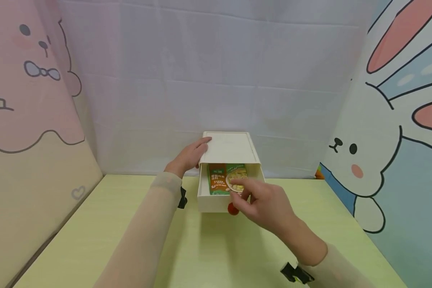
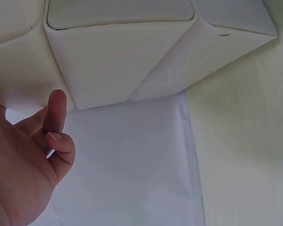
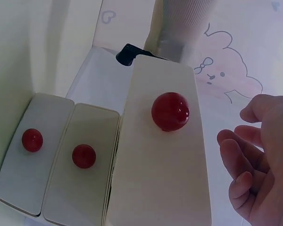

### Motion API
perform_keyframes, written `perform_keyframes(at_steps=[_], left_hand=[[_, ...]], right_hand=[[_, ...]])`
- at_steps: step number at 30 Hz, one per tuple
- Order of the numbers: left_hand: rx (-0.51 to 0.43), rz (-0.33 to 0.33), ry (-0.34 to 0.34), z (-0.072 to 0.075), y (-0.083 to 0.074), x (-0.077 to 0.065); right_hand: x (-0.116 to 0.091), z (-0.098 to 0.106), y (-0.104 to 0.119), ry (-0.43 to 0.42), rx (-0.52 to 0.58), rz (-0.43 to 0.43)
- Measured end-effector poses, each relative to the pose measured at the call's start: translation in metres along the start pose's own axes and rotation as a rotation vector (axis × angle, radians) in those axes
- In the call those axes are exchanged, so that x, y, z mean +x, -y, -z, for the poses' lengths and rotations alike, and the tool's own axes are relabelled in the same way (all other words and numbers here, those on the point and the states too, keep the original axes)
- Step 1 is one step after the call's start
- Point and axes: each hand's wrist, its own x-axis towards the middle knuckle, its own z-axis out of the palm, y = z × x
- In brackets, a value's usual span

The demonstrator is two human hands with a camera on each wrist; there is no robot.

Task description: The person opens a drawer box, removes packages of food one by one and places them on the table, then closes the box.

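Note:
A white cabinet (image 1: 230, 149) stands against the back curtain, its top drawer (image 1: 214, 204) pulled out toward me. Inside the drawer lies an orange and green food packet (image 1: 218, 180) with a picture of a bowl of food. My left hand (image 1: 189, 156) rests against the cabinet's upper left edge, fingers reaching onto the top. Over the drawer front hovers my right hand (image 1: 268, 204), fingers loosely bent with nothing between them, near the drawer's round red knob (image 1: 233, 209). In the right wrist view that hand (image 3: 262, 165) is apart from the knob (image 3: 170, 111).
Two lower drawers, each with a red knob (image 3: 84, 156), sit pushed in beneath the pulled-out one. The cabinet stands on a pale yellow-green table (image 1: 129, 240). A white curtain (image 1: 216, 72) hangs behind, with cartoon-printed panels (image 1: 374, 160) on both sides.

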Motion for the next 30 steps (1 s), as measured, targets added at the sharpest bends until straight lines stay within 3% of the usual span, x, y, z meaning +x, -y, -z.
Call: perform_keyframes(at_steps=[7,16,24,30], left_hand=[[-0.006,0.006,0.005,0.002,0.0,0.002],[-0.016,0.007,0.009,0.004,0.0,0.004],[0.009,-0.015,0.022,0.003,0.005,0.004],[0.018,-0.015,0.018,0.003,0.006,0.005]], right_hand=[[0.024,-0.003,-0.012,0.086,-0.062,-0.063],[0.048,-0.01,-0.03,0.364,-0.047,-0.298],[0.054,-0.026,-0.042,0.552,0.006,-0.419],[0.054,-0.033,-0.046,0.616,0.06,-0.464]])
